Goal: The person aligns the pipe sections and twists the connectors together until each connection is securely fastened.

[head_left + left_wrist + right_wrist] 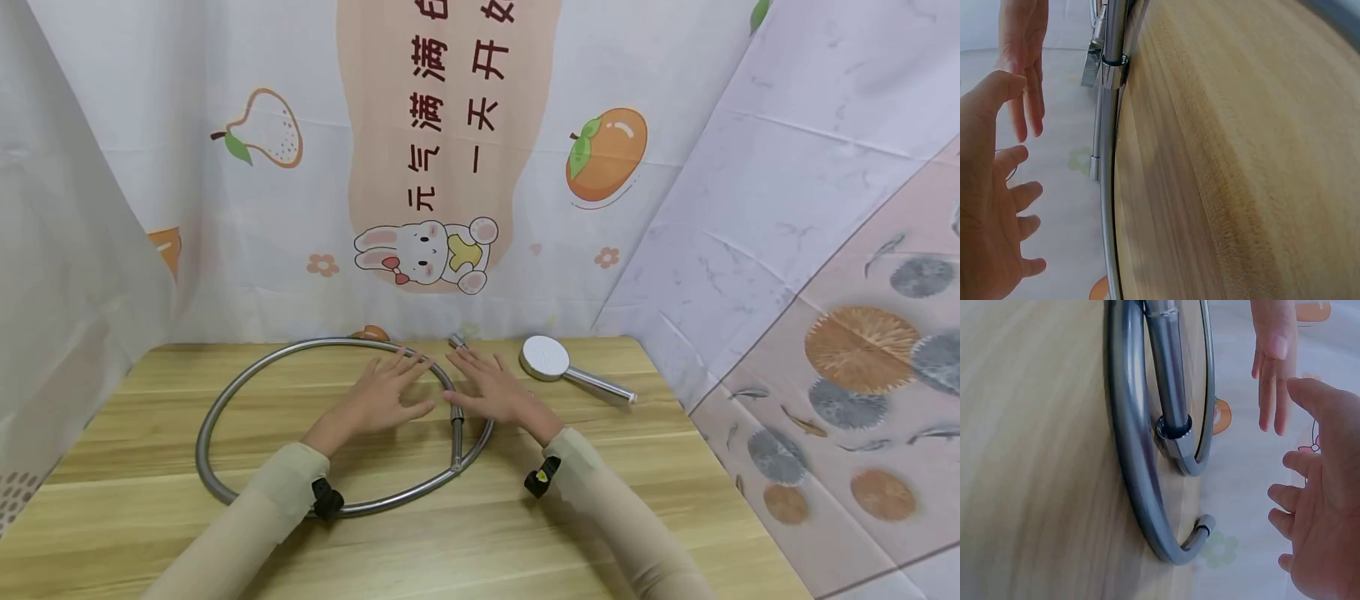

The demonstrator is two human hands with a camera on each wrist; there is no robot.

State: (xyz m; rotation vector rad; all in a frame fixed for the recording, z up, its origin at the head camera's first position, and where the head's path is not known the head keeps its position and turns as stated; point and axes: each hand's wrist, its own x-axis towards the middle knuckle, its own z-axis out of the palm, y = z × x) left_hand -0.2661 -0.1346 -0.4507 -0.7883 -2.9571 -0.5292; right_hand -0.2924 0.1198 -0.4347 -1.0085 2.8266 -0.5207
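Both hands hover above a coiled metal shower hose point(206, 433) on the wooden table. The left hand point(380, 398), fingers spread, is over the inside of the loop. Over the loop's right side is the right hand point(491, 392), also spread and holding nothing. Their thumbs point toward each other with a small gap in the head view. A hex connector point(1175, 440) on one hose end shows in the right wrist view; the other end point(457, 340) pokes out beyond the right fingertips. To the right of the right hand lies a chrome handheld shower head point(545, 358), white spray face up.
The wooden table point(480, 542) runs up to a printed curtain point(285, 225) at the back. Marbled fabric point(720, 250) hangs along the right side and pale fabric point(75, 250) along the left. A dark wrist camera point(327, 498) sits low over the hose's near edge.
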